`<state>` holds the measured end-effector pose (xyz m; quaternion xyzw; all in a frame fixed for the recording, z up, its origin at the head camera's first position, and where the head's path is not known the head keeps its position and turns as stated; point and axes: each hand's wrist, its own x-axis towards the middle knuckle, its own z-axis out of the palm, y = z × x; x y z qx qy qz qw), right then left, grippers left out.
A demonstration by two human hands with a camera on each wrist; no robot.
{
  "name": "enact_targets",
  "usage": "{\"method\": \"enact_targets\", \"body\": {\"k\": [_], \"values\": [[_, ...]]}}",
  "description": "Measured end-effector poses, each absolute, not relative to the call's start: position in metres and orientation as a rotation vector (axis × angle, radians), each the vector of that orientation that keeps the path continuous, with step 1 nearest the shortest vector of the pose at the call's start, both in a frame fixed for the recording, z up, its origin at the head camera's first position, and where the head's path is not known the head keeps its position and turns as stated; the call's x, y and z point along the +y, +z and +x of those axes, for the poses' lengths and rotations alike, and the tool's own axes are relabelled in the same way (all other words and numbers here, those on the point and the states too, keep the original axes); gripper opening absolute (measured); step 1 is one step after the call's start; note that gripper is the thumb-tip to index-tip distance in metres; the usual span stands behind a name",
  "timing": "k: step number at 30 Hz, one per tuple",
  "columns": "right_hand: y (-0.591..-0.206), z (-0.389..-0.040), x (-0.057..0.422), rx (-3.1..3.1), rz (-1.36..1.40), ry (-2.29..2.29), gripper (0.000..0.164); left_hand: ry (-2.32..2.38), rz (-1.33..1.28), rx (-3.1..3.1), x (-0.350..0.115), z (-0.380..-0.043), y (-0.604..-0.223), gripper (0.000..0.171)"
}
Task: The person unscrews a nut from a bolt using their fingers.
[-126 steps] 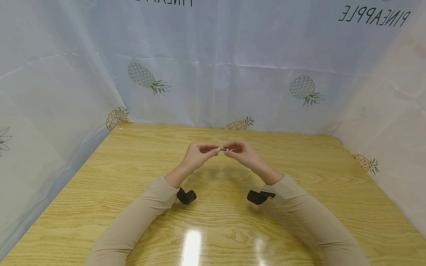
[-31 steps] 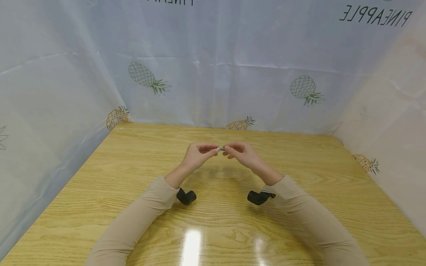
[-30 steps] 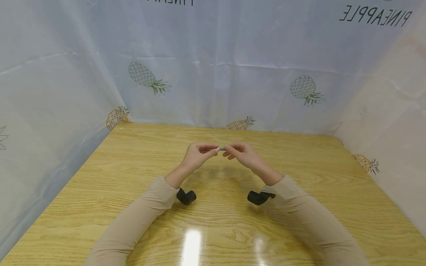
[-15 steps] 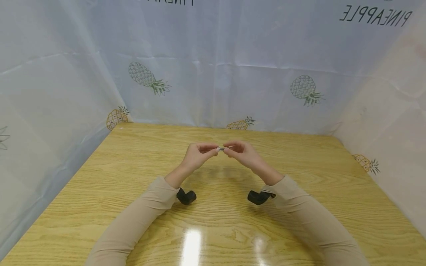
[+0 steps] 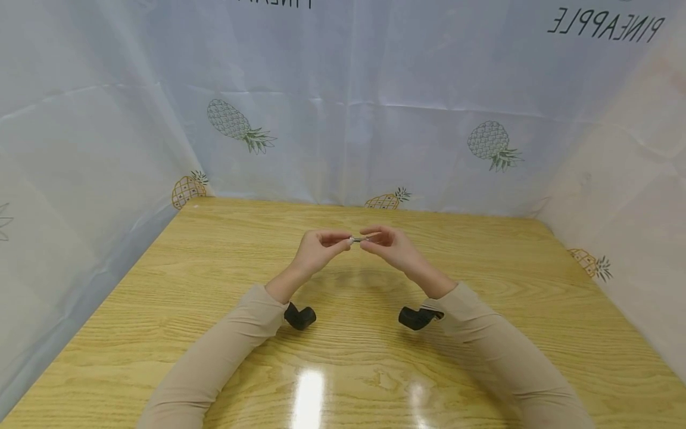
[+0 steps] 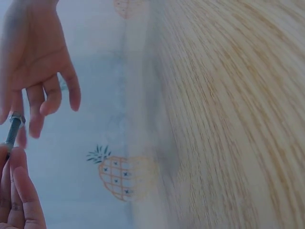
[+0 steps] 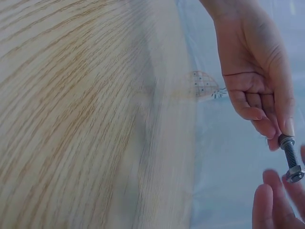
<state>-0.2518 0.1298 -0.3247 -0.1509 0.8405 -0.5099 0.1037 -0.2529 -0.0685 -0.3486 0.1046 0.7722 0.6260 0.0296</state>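
A small metal bolt [image 5: 359,239] is held level above the table, between my two hands. My left hand [image 5: 317,250] pinches its head end between thumb and fingertips. At the other end of the threads sits a hex nut [image 7: 295,173], seen most clearly in the right wrist view. My right hand [image 5: 393,247] is around this nut end, its thumb and index finger spread apart; whether a fingertip touches the nut I cannot tell. In the left wrist view the right hand [image 6: 40,52] is above, and the left fingers [image 6: 26,191] are below at the bolt [image 6: 13,131].
A wood-grain table [image 5: 354,369] lies beneath the hands. White curtain [image 5: 343,149] printed with pineapples encloses its back and sides. A black curved piece [image 5: 301,317] sits at the left wrist, and another black piece [image 5: 417,319] at the right wrist.
One second ago the right thumb and fingers were closed over the nut end. They have since spread apart, so more of the bolt shows. The left hand has stayed in place.
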Motion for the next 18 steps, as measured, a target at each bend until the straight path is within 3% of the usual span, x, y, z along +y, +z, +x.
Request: {"method": "enact_targets", "body": {"k": [9,18], "values": [[-0.3243,-0.2517,0.1292,2.489,-0.434,-1.496,0.034,1.931,0.340,2.399,-0.0688,-0.2524,-0.3496,0.028],[-0.3232,-0.2509,0.1294,2.487,-0.441,-1.494,0.038,1.927,0.328,2.395,-0.0689,-0.2523,-0.3494,0.027]]}}
